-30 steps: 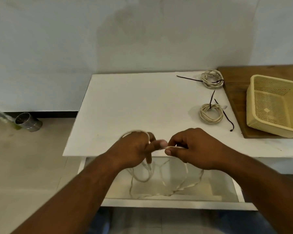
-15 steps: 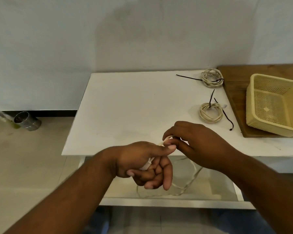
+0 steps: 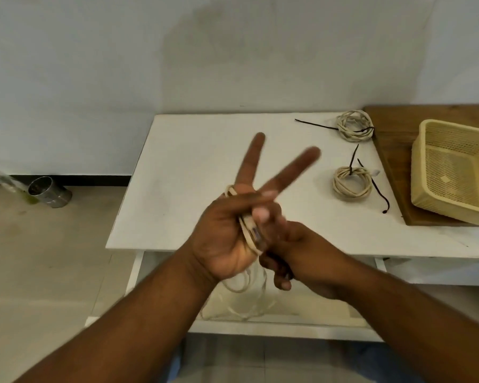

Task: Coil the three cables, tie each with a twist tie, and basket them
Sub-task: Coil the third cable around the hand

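Observation:
My left hand (image 3: 233, 233) is raised palm toward me, with index and middle fingers spread in a V and its thumb pinning the white cable (image 3: 248, 236) against the palm. The cable runs round the back of the hand and hangs in loose loops below the table edge. My right hand (image 3: 296, 252) sits just right of and below the left, fingers curled near the cable; its grip is hidden. Two coiled cables lie on the white table (image 3: 194, 167): one at the back (image 3: 354, 125) and a nearer one (image 3: 350, 183), each with a black twist tie. The yellow basket (image 3: 454, 172) stands at the right.
The basket rests on a brown wooden board (image 3: 393, 125) at the table's right end. A white lower shelf (image 3: 288, 308) lies under the table. A metal can (image 3: 49, 192) lies on the tiled floor at the left, by the wall.
My left hand has turned palm-up and risen, spreading two fingers with the cable wrapped round it. My right hand has dropped below the left hand.

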